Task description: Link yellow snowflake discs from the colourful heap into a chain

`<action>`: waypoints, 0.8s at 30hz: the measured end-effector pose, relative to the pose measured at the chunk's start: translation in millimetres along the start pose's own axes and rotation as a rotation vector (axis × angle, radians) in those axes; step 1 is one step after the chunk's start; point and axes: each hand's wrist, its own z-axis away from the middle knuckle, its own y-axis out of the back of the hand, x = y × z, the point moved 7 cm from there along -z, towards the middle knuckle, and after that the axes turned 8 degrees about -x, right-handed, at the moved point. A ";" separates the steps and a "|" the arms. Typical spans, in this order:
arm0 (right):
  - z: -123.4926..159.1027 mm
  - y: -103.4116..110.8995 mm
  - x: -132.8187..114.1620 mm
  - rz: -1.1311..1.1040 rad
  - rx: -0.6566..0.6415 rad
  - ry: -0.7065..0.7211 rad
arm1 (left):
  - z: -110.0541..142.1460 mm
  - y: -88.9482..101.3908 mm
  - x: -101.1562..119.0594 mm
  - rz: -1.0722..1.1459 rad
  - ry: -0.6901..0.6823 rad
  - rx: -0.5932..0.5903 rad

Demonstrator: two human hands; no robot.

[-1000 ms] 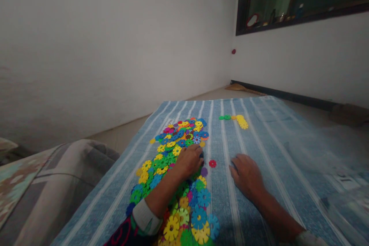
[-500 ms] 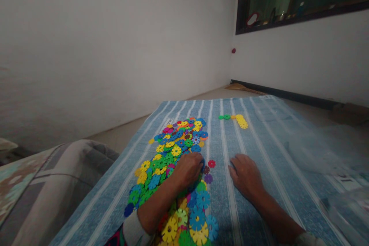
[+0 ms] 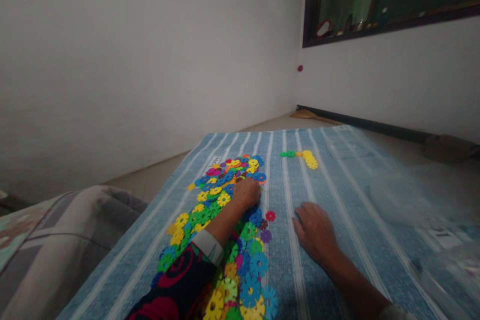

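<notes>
My left hand (image 3: 246,193) reaches over a long pile of snowflake disc pieces (image 3: 204,216) in yellow, green, blue and other colours. Its fingers curl down among blue and yellow discs, and the fingertips are hidden behind the hand. To the right, my right hand (image 3: 315,230) rests low over the striped cloth, fingers loosely bent and thumb apart, with no piece visible in it. Between the hands lie a red disc (image 3: 270,216), a brown disc (image 3: 264,224) and a purple disc (image 3: 266,236). Farther back is a joined row with green discs (image 3: 291,154) and yellow discs (image 3: 310,160).
The blue and white striped cloth (image 3: 277,185) covers the work surface. Clear plastic bags (image 3: 446,265) lie along the right side. At the left is grey fabric (image 3: 90,240). Walls stand behind, with a dark-framed window (image 3: 305,5) at upper right.
My left hand has moved forward along the pile, away from the loose red and purple discs. My right hand stays in nearly the same place. The view has shifted slightly.
</notes>
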 end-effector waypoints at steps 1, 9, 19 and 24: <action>0.0 0.4 -0.1 -0.001 0.005 0.000 | -0.9 -1.0 -0.7 0.002 -0.002 -0.002; -1.4 0.4 -0.3 0.000 -0.013 -0.009 | -10.8 -1.3 -6.3 0.068 0.005 -0.028; -2.1 0.4 0.1 -0.009 -0.012 -0.016 | -20.5 4.4 -41.4 0.232 0.034 0.021; -2.4 0.6 -0.6 -0.011 -0.027 -0.029 | -21.0 13.6 -52.7 0.296 0.051 0.106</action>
